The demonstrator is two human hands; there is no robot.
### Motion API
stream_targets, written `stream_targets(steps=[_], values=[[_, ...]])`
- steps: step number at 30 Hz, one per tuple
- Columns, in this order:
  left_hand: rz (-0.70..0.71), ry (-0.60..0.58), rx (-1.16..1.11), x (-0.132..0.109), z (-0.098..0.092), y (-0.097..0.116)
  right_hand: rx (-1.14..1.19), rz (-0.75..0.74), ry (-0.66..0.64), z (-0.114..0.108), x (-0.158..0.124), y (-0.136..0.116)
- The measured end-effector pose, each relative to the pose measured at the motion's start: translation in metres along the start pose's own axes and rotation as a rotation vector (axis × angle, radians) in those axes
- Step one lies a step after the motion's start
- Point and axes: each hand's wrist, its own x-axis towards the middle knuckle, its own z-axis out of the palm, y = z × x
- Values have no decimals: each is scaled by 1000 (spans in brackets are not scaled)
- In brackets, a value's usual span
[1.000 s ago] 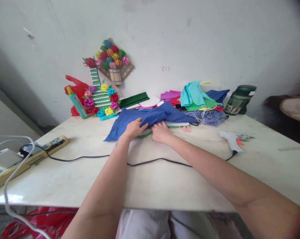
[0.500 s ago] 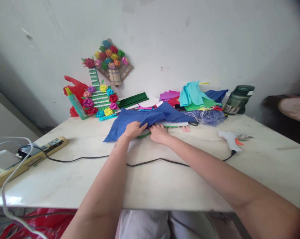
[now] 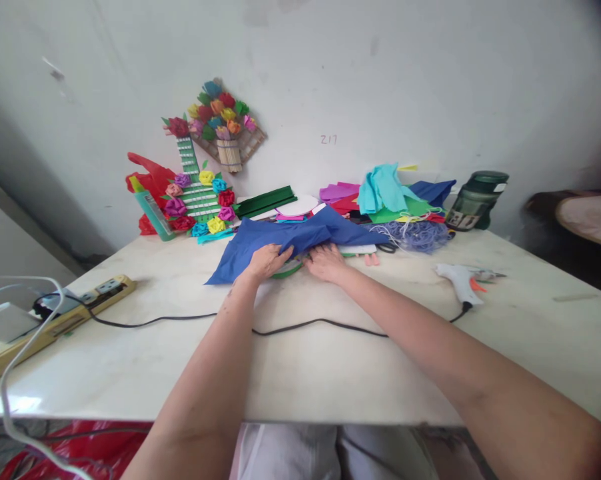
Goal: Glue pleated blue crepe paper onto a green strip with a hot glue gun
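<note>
A creased sheet of blue paper or cloth (image 3: 240, 253) lies spread at the middle of the table, its near edge lifted. My left hand (image 3: 269, 261) grips that edge, thumb stretched to the right, other fingers partly out of sight. Just right of it my right hand (image 3: 326, 263) rests low with fingers apart, their tips reaching under the blue sheet's edge. Between the hands, a round green-edged item (image 3: 287, 270), perhaps a tape roll, shows in part beneath the sheet. Whatever else lies under the sheet is hidden.
A glue gun (image 3: 460, 283) lies right, its black cord (image 3: 320, 321) crossing before me to a power strip (image 3: 95, 303). Behind stand a flower-covered guitar craft (image 3: 198, 197), a glue bottle (image 3: 153, 213), coloured sheets (image 3: 383, 190) and a dark green bottle (image 3: 478, 200). Scissors handles (image 3: 386, 248) peek out.
My right hand has shifted slightly right and its fingers have spread, so more of the round green-edged item shows. My left hand stays at the blue sheet's edge.
</note>
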Motion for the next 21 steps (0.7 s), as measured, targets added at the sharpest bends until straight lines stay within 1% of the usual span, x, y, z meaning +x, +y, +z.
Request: stream_targets(steps=[4,7,9,12,15,18,21], values=[[87,-9,24,-1,0,-1,-1,-60,-16,-3,1,-12],[154,-38,67,-1,2,-5,-7,-94,-23,-5,2,-18],[179,-60,87,0,4,-8,0,-112,-42,-6,3,-16],[170,-58,81,0,4,-9,5,-158,-49,-10,0,-10],[175,-62,90,1,3,-9,-1,-230,33,-13,-10,-3],[166,-74,86,2,4,-10,11,-310,117,-12,-23,-3],[151,-80,72,4,5,-12,6,-404,137,-8,-30,-9]])
